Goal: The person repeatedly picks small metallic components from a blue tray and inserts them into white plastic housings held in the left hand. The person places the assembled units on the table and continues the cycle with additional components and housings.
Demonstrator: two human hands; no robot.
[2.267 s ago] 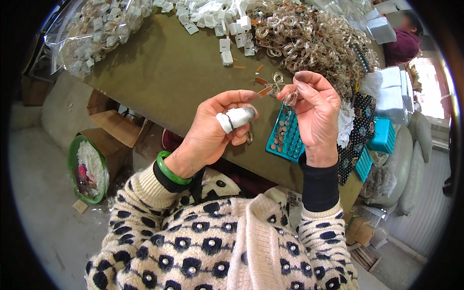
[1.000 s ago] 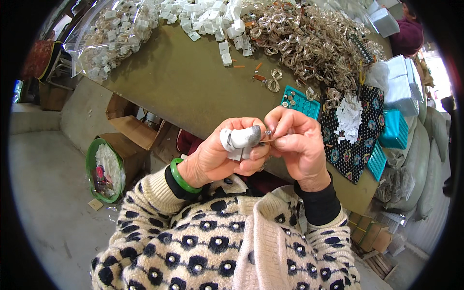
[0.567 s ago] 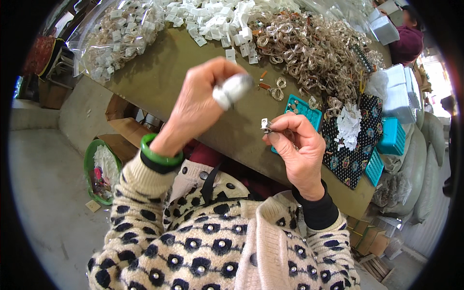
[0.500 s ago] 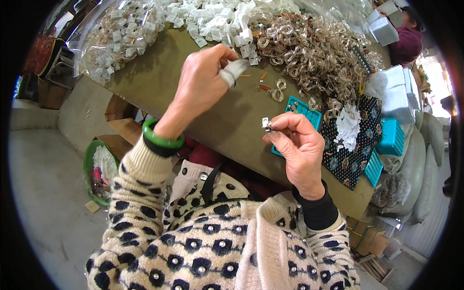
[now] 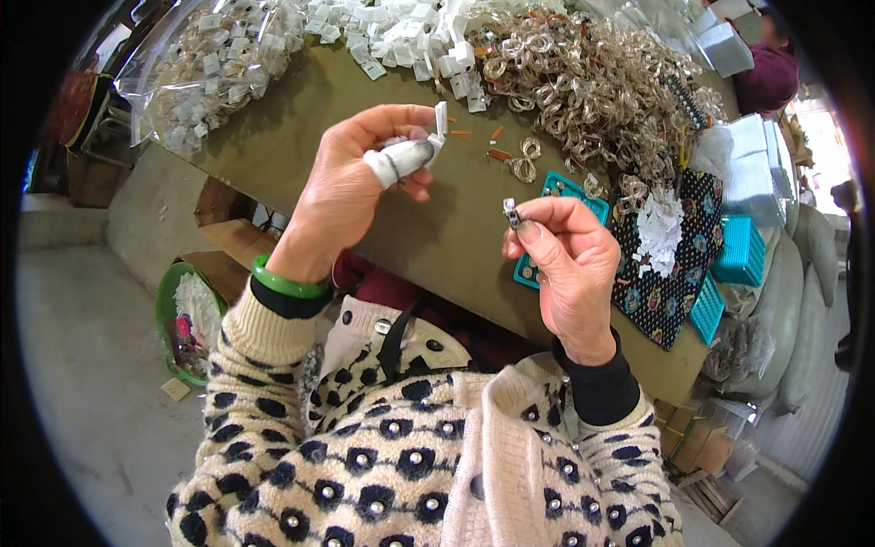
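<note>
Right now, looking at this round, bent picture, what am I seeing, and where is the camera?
The camera sits on a person's head and looks down, so the wide lens bends the edges. No machine here: these are the person's own two hands. The left hand, with a white wrap on one finger, pinches a small white tag. The right hand holds a tiny metal piece between thumb and fingertip. Below them lies a brown table with a heap of pale metal rings, a pile of white tags, a clear bag of tagged pieces and teal trays.
</note>
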